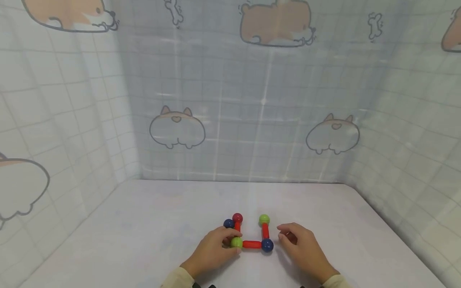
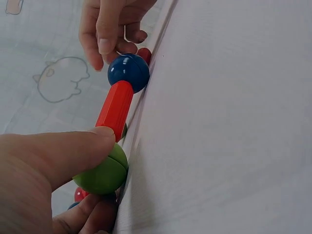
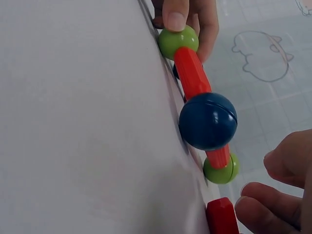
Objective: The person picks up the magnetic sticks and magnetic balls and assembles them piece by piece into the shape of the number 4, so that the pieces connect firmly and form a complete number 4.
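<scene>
A U-shaped build of balls and red rods lies on the table. My left hand [image 1: 212, 250] pinches its near-left green ball [image 1: 236, 242] between thumb and fingers. From that ball a red rod [image 1: 252, 244] runs to a dark blue ball [image 1: 267, 245]. Another red rod [image 1: 265, 231] leads from the blue ball back to a second green ball [image 1: 264, 219]. Behind my left hand are a red ball [image 1: 237, 218] and a second blue ball [image 1: 228, 223]. My right hand [image 1: 304, 250] hovers right of the build, fingers loosely bent, holding nothing. Near its fingertips is a red rod [image 3: 222, 217].
The white table [image 1: 162, 212] extends around the build. Hanging cloth with a grid and cartoon dogs [image 1: 176, 130] closes off the back, left and right sides.
</scene>
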Demonstrator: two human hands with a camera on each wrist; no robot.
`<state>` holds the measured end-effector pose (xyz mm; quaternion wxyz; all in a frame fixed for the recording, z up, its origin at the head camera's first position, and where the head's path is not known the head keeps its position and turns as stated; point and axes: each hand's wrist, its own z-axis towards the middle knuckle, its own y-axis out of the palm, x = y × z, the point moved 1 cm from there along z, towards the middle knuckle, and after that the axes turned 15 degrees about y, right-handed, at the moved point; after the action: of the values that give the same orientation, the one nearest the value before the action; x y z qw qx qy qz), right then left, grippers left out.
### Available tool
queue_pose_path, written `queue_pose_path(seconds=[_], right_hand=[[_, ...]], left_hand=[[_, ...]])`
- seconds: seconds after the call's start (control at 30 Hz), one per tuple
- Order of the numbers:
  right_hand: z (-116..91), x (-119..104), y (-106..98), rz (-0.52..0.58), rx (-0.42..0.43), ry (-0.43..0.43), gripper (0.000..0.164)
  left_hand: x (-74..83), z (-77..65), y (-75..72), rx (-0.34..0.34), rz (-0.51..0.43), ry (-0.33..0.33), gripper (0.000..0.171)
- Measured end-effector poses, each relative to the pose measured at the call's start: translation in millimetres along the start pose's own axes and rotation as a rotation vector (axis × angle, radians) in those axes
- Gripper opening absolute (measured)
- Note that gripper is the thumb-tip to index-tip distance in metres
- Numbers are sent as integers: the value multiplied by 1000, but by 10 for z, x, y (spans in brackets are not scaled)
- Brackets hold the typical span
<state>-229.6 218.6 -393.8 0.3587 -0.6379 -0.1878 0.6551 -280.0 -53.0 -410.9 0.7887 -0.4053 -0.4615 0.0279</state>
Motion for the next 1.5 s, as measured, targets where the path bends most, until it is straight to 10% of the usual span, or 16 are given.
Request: queue_pose_path(seconds=[1.5], right_hand=[[63, 48, -44, -289, 13, 47, 17]], left_hand=[[76, 5, 5, 23, 2, -49, 38]])
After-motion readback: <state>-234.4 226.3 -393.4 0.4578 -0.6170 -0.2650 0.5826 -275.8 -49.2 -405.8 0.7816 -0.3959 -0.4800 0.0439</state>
